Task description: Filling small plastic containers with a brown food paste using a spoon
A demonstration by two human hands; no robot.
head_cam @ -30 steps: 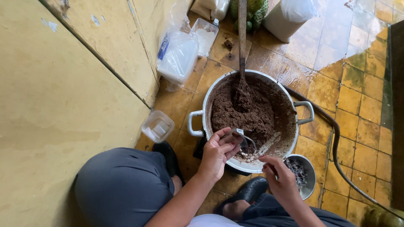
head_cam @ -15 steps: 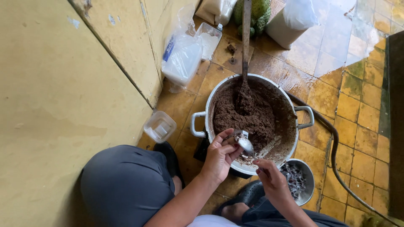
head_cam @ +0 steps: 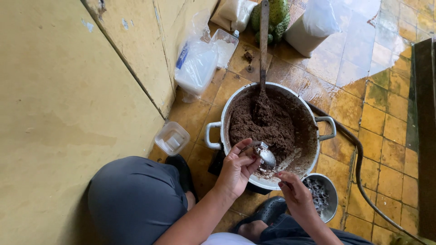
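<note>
A large metal pot [head_cam: 325, 121] with two handles stands on the tiled floor, filled with a brown crumbly paste [head_cam: 263, 127]. A long wooden paddle [head_cam: 263, 41] stands stuck in the paste. My left hand [head_cam: 237, 169] holds a metal spoon [head_cam: 266, 156] over the pot's near rim. My right hand [head_cam: 294, 190] hovers just right of it by the rim, fingers pinched together; I cannot tell whether it holds anything. A small metal bowl [head_cam: 334, 196] with dark bits sits beside the pot at the lower right.
A yellow wall [head_cam: 68, 90] fills the left. A small clear plastic container [head_cam: 171, 138] sits by my knee. Plastic bags [head_cam: 197, 63], a white sack [head_cam: 313, 25] and a green spiky fruit [head_cam: 278, 13] lie beyond the pot. A dark hose [head_cam: 359, 172] runs along the wet tiles.
My left hand has turned the spoon a little over the pot's near edge. My right hand has stayed close by the rim. The view has shifted slightly.
</note>
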